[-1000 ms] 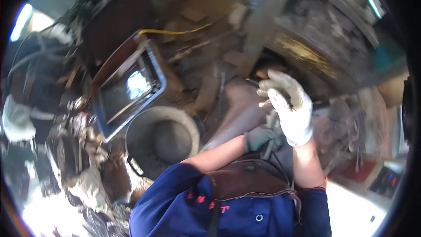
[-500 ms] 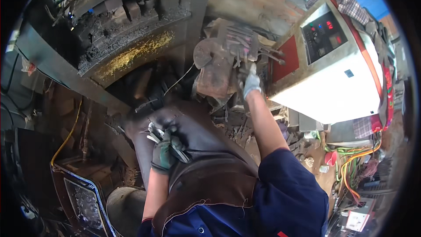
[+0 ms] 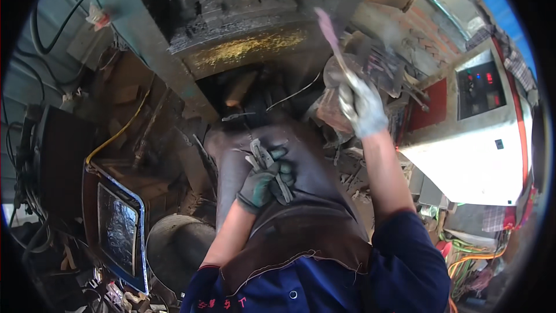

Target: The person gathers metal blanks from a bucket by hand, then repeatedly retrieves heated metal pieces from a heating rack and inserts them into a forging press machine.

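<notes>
My right hand, in a whitish glove, is closed round the lower end of a slim metal bar. The bar tilts up and to the left, and its wider far end glows pinkish. My left hand, in a dark green-grey glove, grips several flat grey metal pieces above my brown apron. Their exact kind cannot be made out. Behind my right hand, more metal bars lie side by side on a dirty block-like stand, some with a faint pink tint.
A white cabinet with a lit control panel stands at the right. Ahead is a heavy machine frame with dark blocks and a yellow-flecked ledge. A metal drum and a blue-edged framed panel are at the left.
My right hand has come away from the stand, lifting the glowing bar up and toward the machine. My left hand still holds the metal pieces. The view has swung left.
</notes>
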Demonstrator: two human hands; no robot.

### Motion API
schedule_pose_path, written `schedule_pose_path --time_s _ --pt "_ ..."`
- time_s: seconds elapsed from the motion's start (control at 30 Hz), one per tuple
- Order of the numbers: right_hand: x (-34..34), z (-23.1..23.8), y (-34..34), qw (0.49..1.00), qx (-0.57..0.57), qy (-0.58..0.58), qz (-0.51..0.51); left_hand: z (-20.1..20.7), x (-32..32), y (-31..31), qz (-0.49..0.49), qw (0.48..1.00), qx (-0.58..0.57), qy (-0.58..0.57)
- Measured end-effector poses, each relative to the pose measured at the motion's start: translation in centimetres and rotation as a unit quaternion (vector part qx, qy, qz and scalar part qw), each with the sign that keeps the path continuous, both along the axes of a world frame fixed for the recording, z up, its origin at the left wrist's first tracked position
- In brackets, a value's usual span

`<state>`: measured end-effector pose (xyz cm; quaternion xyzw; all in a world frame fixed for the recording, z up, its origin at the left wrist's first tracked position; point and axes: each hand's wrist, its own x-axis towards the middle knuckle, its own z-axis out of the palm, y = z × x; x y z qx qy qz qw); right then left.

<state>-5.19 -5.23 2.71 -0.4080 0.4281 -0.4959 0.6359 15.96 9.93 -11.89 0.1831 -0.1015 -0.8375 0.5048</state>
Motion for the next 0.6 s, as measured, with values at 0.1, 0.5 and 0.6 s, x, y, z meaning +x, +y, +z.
schedule_pose_path --time_s 0.1,0.5,0.6 --pt "6.6 2.5 -4.6 0.995 -0.047 -0.019 0.081 -0.2 0.2 0.2 0.025 0.999 0.021 -0.002" --pt "15.4 4.5 -14.2 0.995 0.016 0.028 0.096 -0.4 0.7 -0.1 0.043 0.999 0.016 0.005" --pt "16.1 4.1 -15.3 0.997 0.011 0.000 0.077 -0.3 0.6 -0.1 0.040 0.999 0.008 0.009"
